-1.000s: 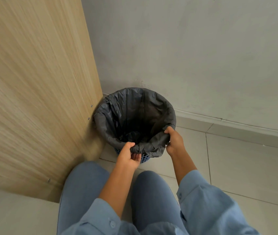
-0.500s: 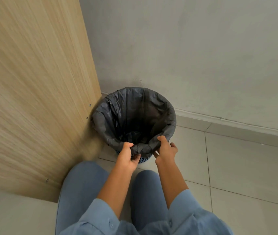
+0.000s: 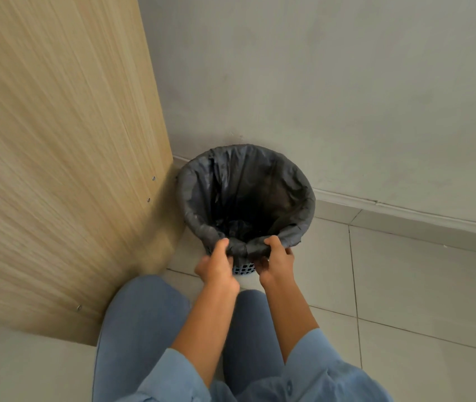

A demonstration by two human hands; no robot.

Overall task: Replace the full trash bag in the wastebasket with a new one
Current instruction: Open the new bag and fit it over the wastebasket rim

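Wall (image 3: 332, 82): grey, far side.
Wood panel (image 3: 57, 140): left.
Floor (image 3: 419, 285): pale tiles.
Trash bag (image 3: 294, 195): dark, lining the wastebasket, edge folded over the rim.
Wastebasket (image 3: 244, 268): blue lattice, in the corner.
Left hand (image 3: 216, 265): pinching the near bag edge.
Right hand (image 3: 276, 259): gripping the same edge, just beside.
Contents: too dark, possibly little.

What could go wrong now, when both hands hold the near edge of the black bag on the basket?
1. The left hand and right hand grip the trash bag only at its near cuff; pulling there might stretch or tear the thin film.
2. The far cuff is folded over the rim, so the light blue wastebasket might lift or tip with the bag.
3. The basket stands close to the wooden panel and wall, so a jerk may knock it against them.
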